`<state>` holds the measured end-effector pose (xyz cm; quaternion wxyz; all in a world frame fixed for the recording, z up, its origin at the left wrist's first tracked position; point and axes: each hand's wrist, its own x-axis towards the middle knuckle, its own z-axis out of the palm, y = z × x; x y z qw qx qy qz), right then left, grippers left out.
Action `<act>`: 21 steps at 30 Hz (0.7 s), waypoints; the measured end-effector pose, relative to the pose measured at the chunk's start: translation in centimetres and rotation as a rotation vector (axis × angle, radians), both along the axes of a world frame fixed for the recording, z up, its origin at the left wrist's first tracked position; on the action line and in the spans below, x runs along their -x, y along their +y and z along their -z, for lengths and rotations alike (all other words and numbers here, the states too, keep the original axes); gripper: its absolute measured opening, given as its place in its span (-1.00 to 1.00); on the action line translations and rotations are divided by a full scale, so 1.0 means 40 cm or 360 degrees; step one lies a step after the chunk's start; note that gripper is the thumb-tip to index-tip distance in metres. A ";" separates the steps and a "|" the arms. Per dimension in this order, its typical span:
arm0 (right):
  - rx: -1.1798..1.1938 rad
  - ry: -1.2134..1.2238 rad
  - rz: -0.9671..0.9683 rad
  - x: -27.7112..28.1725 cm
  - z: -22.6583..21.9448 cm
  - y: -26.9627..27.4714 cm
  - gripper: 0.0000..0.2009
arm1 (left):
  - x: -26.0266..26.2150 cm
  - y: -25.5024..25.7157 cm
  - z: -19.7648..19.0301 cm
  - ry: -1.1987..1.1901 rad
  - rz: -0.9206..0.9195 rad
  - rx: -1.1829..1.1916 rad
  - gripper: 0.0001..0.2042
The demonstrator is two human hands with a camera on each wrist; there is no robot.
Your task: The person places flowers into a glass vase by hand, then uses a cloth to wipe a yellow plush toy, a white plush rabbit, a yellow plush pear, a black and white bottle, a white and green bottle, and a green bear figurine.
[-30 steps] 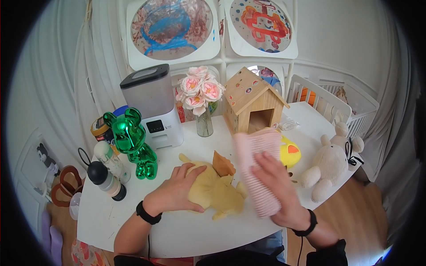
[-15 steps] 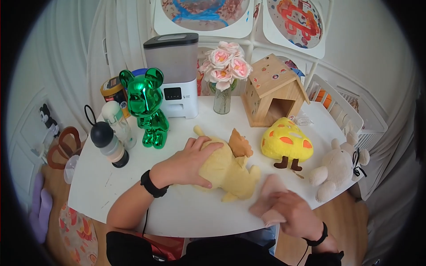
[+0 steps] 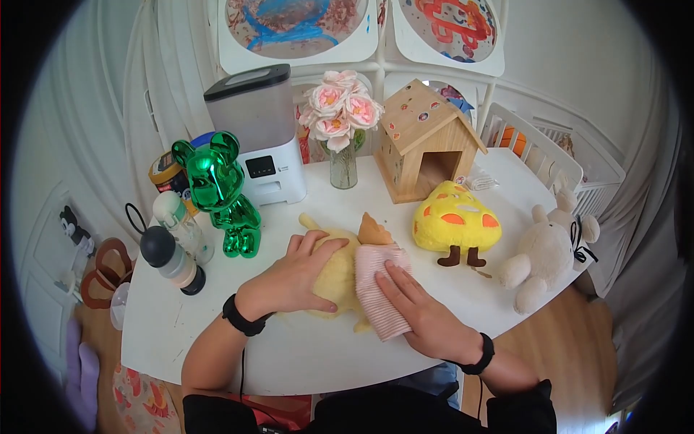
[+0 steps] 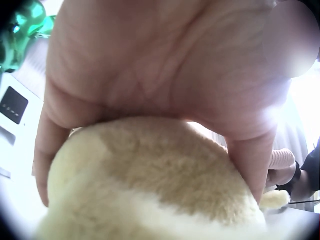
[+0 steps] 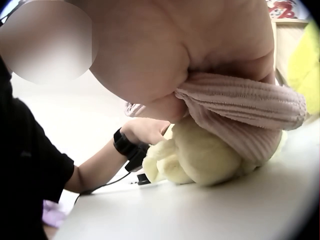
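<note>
A pale yellow plush toy [image 3: 336, 278] lies on the white table [image 3: 303, 362]. My left hand [image 3: 289, 278] grips its body, fingers on the far side and thumb on the near side; in the left wrist view the palm [image 4: 150, 65] arches over the fur [image 4: 150, 170]. With my right hand [image 3: 434, 322] I hold a folded pink ribbed cloth [image 3: 383, 300] against the toy's right part, which it largely covers. The right wrist view shows the cloth [image 5: 240, 102] caught between thumb and palm, touching the plush [image 5: 205, 155].
Behind stand a white dispenser [image 3: 271, 170], a flower vase [image 3: 343, 166] and a wooden house [image 3: 412, 137]. A shiny green bear figure [image 3: 220, 188] and bottles [image 3: 170, 257] are at left. At right are a yellow plush [image 3: 459, 220] and a cream plush [image 3: 546, 253].
My right hand has brought the cloth leftward from beside the toy onto it. The left hand keeps its grip. The head view has shifted.
</note>
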<state>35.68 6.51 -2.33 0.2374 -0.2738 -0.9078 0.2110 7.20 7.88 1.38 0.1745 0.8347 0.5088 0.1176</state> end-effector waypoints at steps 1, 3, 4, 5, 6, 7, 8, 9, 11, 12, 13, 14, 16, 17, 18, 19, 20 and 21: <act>0.0139 0.0034 0.0062 -0.016 0.001 -0.010 -0.13 | 0.000 -0.001 -0.001 -0.0014 0.0007 -0.0008 0.08; 0.0147 -0.0171 0.0114 -0.062 0.003 -0.018 -0.14 | -0.003 -0.001 -0.004 -0.0051 0.0014 -0.0010 0.08; 0.0133 -0.0355 0.0167 -0.086 0.003 -0.021 -0.16 | -0.003 -0.002 -0.007 -0.0044 0.0004 -0.0008 0.07; 0.0140 -0.0371 0.0170 -0.105 0.005 -0.024 -0.16 | -0.003 -0.004 -0.006 -0.0034 -0.0003 -0.0008 0.06; 0.0119 -0.0471 0.0162 -0.121 0.009 -0.026 -0.17 | -0.004 -0.004 -0.005 -0.0044 0.0003 -0.0007 0.06; 0.0093 -0.0565 0.0154 -0.135 0.014 -0.027 -0.18 | -0.006 -0.004 -0.007 -0.0062 -0.0024 -0.0016 0.03; 0.0086 -0.0565 0.0163 -0.147 0.026 -0.023 -0.18 | -0.006 -0.005 -0.010 -0.0075 -0.0050 -0.0027 0.00; 0.0292 -0.0307 0.0114 -0.156 0.043 -0.011 -0.20 | -0.001 0.002 -0.007 -0.0070 -0.0040 -0.0046 0.00; 0.0467 -0.0030 0.0073 -0.155 0.046 -0.013 -0.22 | 0.017 0.027 0.021 -0.0328 -0.0088 -0.0177 -0.10; 0.0784 0.0331 0.0161 -0.136 0.040 -0.020 -0.25 | 0.022 0.043 0.037 -0.0317 -0.0071 -0.0206 -0.10; 0.1091 0.0702 0.0236 -0.115 0.029 -0.022 -0.28 | 0.027 0.060 0.056 -0.0642 -0.0123 -0.0002 -0.13; 0.1136 0.0787 0.0266 -0.098 0.009 -0.024 -0.31 | 0.027 0.066 0.061 -0.0962 -0.0169 0.0205 -0.16; 0.0951 0.0886 0.0199 -0.059 -0.020 -0.012 -0.30 | -0.010 0.041 0.063 -0.1207 -0.0103 0.0403 -0.17; 0.0807 0.0955 0.0139 -0.039 -0.032 -0.001 -0.29 | -0.027 0.032 0.055 -0.1466 -0.0058 0.0646 -0.18; 0.0390 0.0856 -0.0058 -0.022 -0.068 0.034 -0.21 | -0.035 0.016 0.027 -0.1261 -0.0085 0.0730 -0.08; 0.0370 0.0875 -0.0063 -0.002 -0.091 0.043 -0.21 | -0.045 0.001 0.011 -0.1241 -0.0079 0.0712 -0.08; 0.0124 0.0606 -0.0066 0.019 -0.115 0.043 -0.17 | -0.055 -0.014 -0.001 -0.1180 0.0047 0.0306 -0.02; -0.0118 0.0335 -0.0065 0.041 -0.127 0.044 -0.12 | -0.060 -0.026 -0.018 -0.1106 0.0172 -0.0096 0.05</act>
